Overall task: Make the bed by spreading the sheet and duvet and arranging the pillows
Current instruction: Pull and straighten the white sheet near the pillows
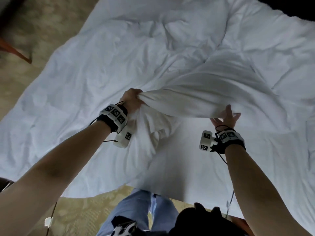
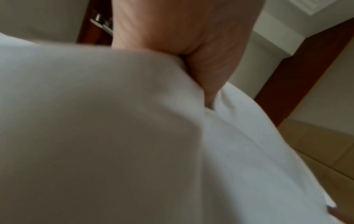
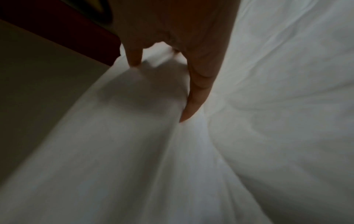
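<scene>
A: Two hands on one fold. The left hand is fisted tight round a bunch of white fabric, the gathered end of a raised fold that runs rightward across the near middle of the bed. The left wrist view agrees: cloth bulges out of the clenched palm.

B: And the right hand?

A: Fingers spread and mostly straight, reaching into the right end of the same fold. In the right wrist view the fingertips press into the cloth, thumb on the other side of a small ridge. Contact, but no closed grasp that I can see.

B: Which layer is it, sheet or duvet?

A: Cannot say for certain. The duvet lies rumpled over most of the bed, puffy toward the far side, its edges hanging onto the carpet at left and near. The lifted piece looks thinner and creamier.

B: Why hold it that way?

A: My reading: the left fist anchors one end so the right can find the edge farther along, giving two spaced holds to pull it flat.

B: Pillows?

A: None identifiable. Task looks early.
</scene>
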`<action>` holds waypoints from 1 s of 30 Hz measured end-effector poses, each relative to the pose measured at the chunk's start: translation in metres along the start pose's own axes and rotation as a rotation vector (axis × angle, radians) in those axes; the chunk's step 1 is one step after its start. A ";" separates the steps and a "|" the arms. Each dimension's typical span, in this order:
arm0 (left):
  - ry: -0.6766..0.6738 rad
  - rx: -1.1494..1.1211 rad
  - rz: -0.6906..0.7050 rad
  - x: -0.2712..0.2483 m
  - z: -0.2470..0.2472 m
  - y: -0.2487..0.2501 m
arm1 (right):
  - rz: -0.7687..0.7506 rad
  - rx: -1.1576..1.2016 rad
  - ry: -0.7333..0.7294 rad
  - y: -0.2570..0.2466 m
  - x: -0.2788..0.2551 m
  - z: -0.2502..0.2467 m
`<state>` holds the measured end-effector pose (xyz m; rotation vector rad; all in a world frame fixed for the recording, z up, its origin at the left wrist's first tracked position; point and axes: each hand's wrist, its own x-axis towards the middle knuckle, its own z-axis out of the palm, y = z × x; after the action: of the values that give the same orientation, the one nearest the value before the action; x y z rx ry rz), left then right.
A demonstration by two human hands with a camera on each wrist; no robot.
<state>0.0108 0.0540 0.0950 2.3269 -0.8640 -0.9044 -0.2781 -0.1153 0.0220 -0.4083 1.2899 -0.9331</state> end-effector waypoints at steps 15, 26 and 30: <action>0.392 0.281 -0.140 0.108 -0.028 -0.042 | -0.379 -0.675 -0.447 -0.036 0.049 0.260; -0.164 0.826 0.557 0.116 0.058 -0.020 | -0.341 -0.621 -0.590 0.005 0.049 0.218; -0.240 0.834 0.410 0.149 0.047 -0.030 | -0.579 -0.607 -0.267 0.040 0.025 0.150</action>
<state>0.0748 -0.0409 -0.0160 2.5273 -2.0441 -0.7247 -0.1238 -0.1461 0.0181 -1.3893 1.2059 -0.8983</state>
